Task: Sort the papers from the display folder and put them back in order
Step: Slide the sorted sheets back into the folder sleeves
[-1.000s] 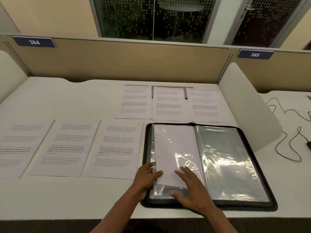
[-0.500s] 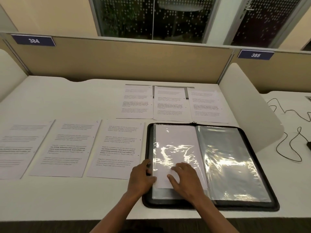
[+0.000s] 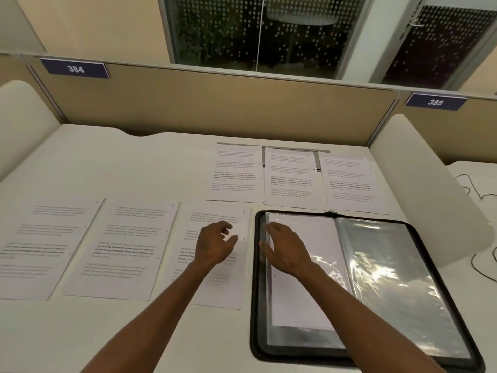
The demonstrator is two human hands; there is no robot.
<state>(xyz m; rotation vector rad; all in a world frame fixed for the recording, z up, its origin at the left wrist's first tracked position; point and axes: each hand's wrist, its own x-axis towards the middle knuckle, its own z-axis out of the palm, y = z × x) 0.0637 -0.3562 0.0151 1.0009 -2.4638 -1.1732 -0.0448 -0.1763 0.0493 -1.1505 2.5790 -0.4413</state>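
Note:
A black display folder [image 3: 454,313] lies open at the desk's front right. A white sheet [image 3: 298,300] sits inside its left plastic sleeve; the right sleeve [image 3: 398,286] shines and looks empty. My right hand [image 3: 287,249] hovers or rests over the upper left of that sleeve with fingers spread. My left hand [image 3: 215,244] is over the printed sheet [image 3: 215,286] lying just left of the folder, fingers loosely bent; it holds nothing that I can see. Two more printed sheets [image 3: 121,251] lie in the same row, further left. Three sheets [image 3: 291,179] lie side by side beyond the folder.
A tan partition [image 3: 215,103] with labels 384 and 385 closes the back of the desk. White curved dividers [image 3: 430,189] stand at both sides. A black cable [image 3: 481,262] loops on the neighbouring desk to the right.
Both hands left the lower edge of the folder's left sleeve and moved up and away from me. The left hand went onto the sheet left of the folder. The white sheet now sits deeper in the sleeve.

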